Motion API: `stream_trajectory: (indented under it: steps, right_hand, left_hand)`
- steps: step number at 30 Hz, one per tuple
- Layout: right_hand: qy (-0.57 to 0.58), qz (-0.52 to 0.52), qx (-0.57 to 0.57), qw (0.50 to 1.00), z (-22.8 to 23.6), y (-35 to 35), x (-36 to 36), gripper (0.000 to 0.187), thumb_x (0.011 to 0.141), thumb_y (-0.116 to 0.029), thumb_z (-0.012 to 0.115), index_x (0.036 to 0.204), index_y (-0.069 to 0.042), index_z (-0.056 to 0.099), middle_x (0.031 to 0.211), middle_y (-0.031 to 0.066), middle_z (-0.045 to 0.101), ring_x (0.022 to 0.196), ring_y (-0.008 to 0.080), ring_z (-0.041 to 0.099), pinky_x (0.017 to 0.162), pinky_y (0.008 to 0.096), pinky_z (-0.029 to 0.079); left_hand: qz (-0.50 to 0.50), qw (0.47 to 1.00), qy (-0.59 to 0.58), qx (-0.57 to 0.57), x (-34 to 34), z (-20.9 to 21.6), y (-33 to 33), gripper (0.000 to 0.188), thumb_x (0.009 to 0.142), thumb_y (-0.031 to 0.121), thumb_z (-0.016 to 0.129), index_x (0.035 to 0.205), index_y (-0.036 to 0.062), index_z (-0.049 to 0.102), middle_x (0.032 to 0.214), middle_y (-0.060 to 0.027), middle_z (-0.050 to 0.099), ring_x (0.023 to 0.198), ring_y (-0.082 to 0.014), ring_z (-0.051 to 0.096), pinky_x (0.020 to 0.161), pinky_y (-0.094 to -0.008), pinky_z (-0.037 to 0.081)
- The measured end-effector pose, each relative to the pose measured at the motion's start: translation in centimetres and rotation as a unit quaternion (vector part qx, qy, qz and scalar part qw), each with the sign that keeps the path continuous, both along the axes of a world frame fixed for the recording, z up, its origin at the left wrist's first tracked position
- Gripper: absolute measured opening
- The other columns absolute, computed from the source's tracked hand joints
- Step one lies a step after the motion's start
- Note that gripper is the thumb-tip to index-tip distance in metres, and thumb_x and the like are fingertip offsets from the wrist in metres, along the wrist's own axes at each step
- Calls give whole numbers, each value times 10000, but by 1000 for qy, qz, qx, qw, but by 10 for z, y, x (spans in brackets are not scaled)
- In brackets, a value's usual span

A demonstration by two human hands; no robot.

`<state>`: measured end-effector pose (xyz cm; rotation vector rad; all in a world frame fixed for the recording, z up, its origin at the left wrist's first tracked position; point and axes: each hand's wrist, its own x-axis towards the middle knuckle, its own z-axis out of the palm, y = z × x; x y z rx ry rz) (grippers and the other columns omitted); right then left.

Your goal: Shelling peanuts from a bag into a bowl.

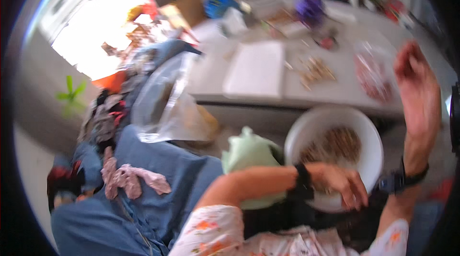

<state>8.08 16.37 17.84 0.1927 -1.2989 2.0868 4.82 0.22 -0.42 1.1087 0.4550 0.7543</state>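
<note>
Over the near side of a round white bucket (293,136) hangs my left hand (340,184), fingers loosely stretched and pointing down, with nothing seen in them. Inside the bucket lie many brown pieces (342,143), too blurred to name. My right hand (418,76) is raised at the right, beside a clear plastic bag (373,71) of reddish pieces on the table. Its fingers look bent and are smeared, so whether they grip anything does not show. A dark band (304,177) is on my left wrist and a dark watch (393,182) on my right.
On the grey table (206,81) lie a white board (255,70), a small heap of pale sticks (317,71) and a purple object (310,9). A clear bag (160,102), pale green cloth (249,149) and blue fabric (158,160) with a pink cloth (132,179) are left of the bucket.
</note>
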Motion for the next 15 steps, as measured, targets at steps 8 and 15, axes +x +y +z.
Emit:
stream_trajectory:
  steps: [8, 15]
  right_hand:
    - [-60, -9, -103, 993, -52, 39, 47, 262, 825, 56, 530, 1085, 80, 531, 1015, 160, 569, 980, 251, 542, 893, 334, 459]
    - [-133, -139, -54, 980, -146, 64, 66, 178, 835, 40, 502, 990, 46, 590, 937, 115, 622, 853, 196, 604, 749, 286, 511]
  left_hand:
    - [5, 981, 173, 84, -13, 5, 8, 337, 786, 148, 670, 1059, -39, 609, 906, -102, 659, 834, -161, 604, 757, -300, 489]
    - [141, 891, 417, 107, -41, 2, 27, 204, 814, 133, 591, 926, -33, 631, 776, -114, 646, 715, -185, 618, 654, -311, 508]
